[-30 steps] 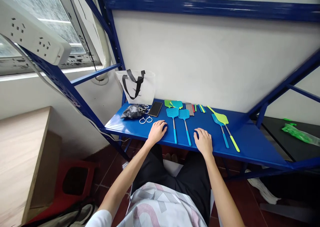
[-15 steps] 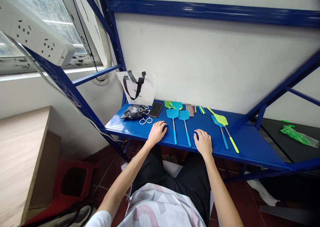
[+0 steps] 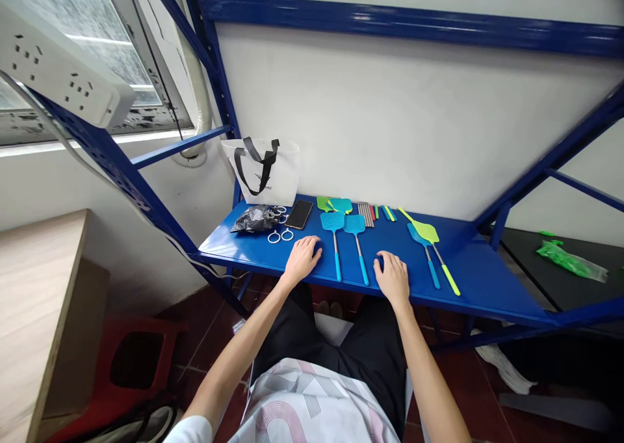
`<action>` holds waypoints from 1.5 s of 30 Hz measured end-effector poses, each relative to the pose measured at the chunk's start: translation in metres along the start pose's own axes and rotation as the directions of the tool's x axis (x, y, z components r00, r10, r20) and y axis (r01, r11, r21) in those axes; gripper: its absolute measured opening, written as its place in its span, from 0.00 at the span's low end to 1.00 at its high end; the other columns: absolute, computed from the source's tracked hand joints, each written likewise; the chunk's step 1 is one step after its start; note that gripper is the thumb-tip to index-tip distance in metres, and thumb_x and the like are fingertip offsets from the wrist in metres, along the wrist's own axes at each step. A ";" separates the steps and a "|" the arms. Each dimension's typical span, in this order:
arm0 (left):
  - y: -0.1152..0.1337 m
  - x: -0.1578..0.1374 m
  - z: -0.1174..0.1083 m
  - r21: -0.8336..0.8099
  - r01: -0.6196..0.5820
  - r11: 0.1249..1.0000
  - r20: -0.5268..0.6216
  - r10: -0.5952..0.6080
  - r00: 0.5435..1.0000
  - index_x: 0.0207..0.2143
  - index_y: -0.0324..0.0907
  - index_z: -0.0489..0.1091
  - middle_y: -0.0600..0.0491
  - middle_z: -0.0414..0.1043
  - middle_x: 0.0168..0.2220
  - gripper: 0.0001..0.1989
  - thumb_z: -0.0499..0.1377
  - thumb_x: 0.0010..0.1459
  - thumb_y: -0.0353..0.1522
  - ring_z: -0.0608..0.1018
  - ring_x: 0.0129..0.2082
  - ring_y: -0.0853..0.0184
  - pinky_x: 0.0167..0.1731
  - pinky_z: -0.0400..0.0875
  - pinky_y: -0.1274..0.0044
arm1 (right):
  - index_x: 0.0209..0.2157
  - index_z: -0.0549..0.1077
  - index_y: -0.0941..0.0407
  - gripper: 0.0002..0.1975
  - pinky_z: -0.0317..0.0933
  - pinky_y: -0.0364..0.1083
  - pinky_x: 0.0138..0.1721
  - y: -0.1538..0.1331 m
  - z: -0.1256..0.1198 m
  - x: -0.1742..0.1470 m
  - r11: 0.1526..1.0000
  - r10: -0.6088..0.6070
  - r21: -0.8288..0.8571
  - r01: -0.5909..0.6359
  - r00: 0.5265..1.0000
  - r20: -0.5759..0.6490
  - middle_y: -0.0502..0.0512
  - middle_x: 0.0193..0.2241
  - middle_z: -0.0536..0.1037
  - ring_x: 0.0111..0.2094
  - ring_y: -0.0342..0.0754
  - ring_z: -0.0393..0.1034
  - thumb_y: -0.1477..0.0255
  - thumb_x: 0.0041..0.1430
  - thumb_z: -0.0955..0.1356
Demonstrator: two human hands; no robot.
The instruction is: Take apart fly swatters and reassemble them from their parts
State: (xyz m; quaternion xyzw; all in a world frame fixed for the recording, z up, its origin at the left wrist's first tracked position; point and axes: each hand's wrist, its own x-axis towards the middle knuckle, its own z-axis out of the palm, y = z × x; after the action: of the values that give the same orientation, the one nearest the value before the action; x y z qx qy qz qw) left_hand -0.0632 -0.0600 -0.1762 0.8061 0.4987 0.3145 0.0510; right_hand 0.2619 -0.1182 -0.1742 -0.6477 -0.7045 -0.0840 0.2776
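Observation:
My left hand [image 3: 301, 259] rests on the blue table [image 3: 244, 253] with nothing in it, its fingers loosely bent. On the same surface, my right hand [image 3: 392, 276] lies empty with fingers apart. Between the hands are two blue fly swatters, one on the left [image 3: 336, 241] and one on the right [image 3: 358, 242], heads pointing away from me. Right of my right hand, a yellow-green fly swatter [image 3: 429, 233] lies partly over another blue fly swatter [image 3: 431, 261]. Spare swatter heads [image 3: 341, 205] in green and blue lie behind, beside a row of metal rods [image 3: 365, 214] and coloured handles [image 3: 389, 213].
A smartphone [image 3: 299, 214], white rings [image 3: 280, 236] and a black plastic bag [image 3: 253, 219] lie at the left. Behind them stands a white tote bag [image 3: 280, 176]. Blue frame posts [image 3: 214, 72] rise at the sides. A green packet [image 3: 568, 261] lies on a black surface at right.
The whole view has shifted slightly to the left. Both hands stay in place on the table, and none of the objects has visibly moved.

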 end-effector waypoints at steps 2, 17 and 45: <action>0.000 0.000 0.000 -0.003 -0.002 1.000 0.001 0.002 1.000 0.58 0.46 0.73 0.43 0.77 0.63 0.13 0.54 0.77 0.36 0.75 0.66 0.51 0.66 0.67 0.59 | 0.51 0.78 0.54 0.18 0.64 0.56 0.55 -0.002 -0.002 0.000 1.000 -0.002 0.004 0.002 1.000 0.002 0.66 0.53 0.83 0.54 0.61 0.76 0.64 0.77 0.59; 0.002 0.000 -0.003 -0.007 0.008 1.000 0.025 -0.008 1.000 0.58 0.45 0.74 0.43 0.76 0.64 0.14 0.53 0.78 0.36 0.75 0.66 0.50 0.65 0.67 0.58 | 0.53 0.79 0.55 0.20 0.62 0.57 0.57 0.000 -0.001 0.000 1.000 -0.011 0.008 0.011 1.000 0.014 0.65 0.56 0.83 0.58 0.61 0.75 0.64 0.78 0.58; 0.003 0.002 -0.005 -0.061 0.027 0.998 0.026 -0.026 0.999 0.57 0.46 0.77 0.44 0.76 0.65 0.14 0.55 0.76 0.36 0.74 0.67 0.53 0.67 0.66 0.58 | 0.43 0.79 0.58 0.12 0.59 0.50 0.45 -0.133 0.024 0.061 0.984 -0.029 -0.162 0.073 0.965 0.259 0.68 0.42 0.84 0.46 0.58 0.77 0.69 0.75 0.65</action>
State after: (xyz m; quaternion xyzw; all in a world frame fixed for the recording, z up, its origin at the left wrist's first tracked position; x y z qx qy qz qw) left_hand -0.0631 -0.0610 -0.1704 0.8013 0.4988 0.3189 0.0860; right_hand 0.1273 -0.0735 -0.1321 -0.6561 -0.7411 -0.0666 0.1261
